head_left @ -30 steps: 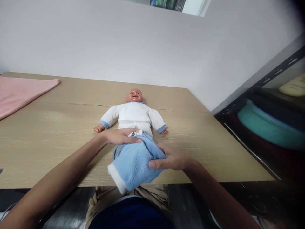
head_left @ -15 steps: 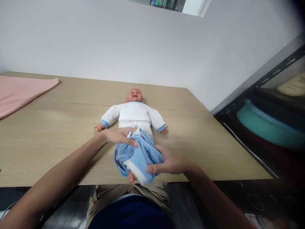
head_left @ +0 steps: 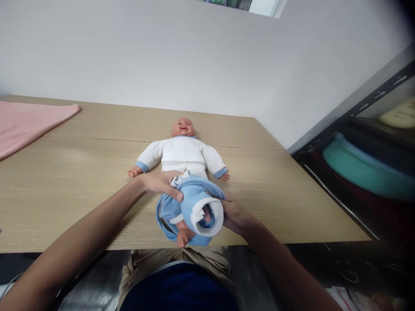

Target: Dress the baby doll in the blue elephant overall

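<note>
A baby doll (head_left: 183, 149) in a white long-sleeved top lies on its back, head away from me. Blue fleece trousers (head_left: 191, 190) are bunched around its lower legs. One bare doll foot (head_left: 184, 236) sticks out of a leg hole. The other trouser leg's white cuff (head_left: 198, 211) faces me, with something pinkish inside that I cannot make out. My left hand (head_left: 164, 183) grips the trousers near the waist, thumb on top. At the right side of that trouser leg is my right hand (head_left: 235, 214), its fingers hidden behind or within the cloth.
The doll lies on a light wooden table (head_left: 90, 190) against a white wall. A pink cloth (head_left: 29, 125) is at the far left. To the right stands a dark metal shelf (head_left: 350, 116) holding a teal item (head_left: 363, 168). The table's front edge is close to my body.
The right trouser leg has been lifted and turned so its cuff opening faces me. My right hand's thumb has left the cloth's front. The bare doll foot shows more.
</note>
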`<move>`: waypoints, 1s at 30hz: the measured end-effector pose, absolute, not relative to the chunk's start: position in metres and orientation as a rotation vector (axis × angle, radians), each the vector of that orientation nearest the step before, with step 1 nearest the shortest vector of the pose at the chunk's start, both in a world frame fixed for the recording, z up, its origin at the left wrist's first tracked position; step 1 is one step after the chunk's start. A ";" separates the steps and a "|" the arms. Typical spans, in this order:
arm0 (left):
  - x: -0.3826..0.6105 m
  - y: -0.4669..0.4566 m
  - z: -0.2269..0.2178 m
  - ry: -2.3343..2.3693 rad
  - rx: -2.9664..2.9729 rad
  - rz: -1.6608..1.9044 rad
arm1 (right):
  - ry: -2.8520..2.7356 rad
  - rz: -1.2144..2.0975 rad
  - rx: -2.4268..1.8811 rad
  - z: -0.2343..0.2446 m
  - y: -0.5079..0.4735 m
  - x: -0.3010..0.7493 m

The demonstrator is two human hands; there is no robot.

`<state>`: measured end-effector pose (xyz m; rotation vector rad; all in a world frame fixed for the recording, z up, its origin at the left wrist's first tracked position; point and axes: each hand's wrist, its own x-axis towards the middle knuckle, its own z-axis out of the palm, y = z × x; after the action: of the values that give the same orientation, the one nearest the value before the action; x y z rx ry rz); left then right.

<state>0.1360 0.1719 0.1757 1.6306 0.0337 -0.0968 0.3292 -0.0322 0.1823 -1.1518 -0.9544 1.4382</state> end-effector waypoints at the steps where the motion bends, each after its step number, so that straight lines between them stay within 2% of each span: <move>1: 0.135 0.172 0.175 0.053 1.651 -0.075 | -0.955 1.449 -1.154 0.184 -0.034 0.328; 7: 0.132 0.163 0.186 0.249 1.790 -0.042 | -1.099 1.573 -1.170 0.201 -0.049 0.334; 13: 0.133 0.149 0.210 0.238 1.897 -0.115 | -1.225 1.681 -0.895 0.223 -0.061 0.329; 15: 0.134 0.143 0.214 0.195 1.862 -0.074 | -1.219 1.537 -1.068 0.220 -0.063 0.328; 18: 0.138 0.128 0.218 0.174 1.854 -0.090 | -1.174 1.119 -1.400 0.209 -0.064 0.327; 21: 0.143 0.109 0.219 0.246 1.912 -0.076 | -1.124 0.807 -1.530 0.200 -0.061 0.325; 25: 0.146 0.096 0.219 0.367 2.029 0.050 | -1.130 0.799 -1.603 0.202 -0.062 0.317; 30: 0.144 0.098 0.210 0.441 2.231 -0.026 | -1.249 0.707 -1.754 0.208 -0.083 0.303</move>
<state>0.1437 0.0979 0.2103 2.2308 0.4413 -0.0259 0.3034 -0.0828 0.2077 -1.7541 -1.2485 0.7071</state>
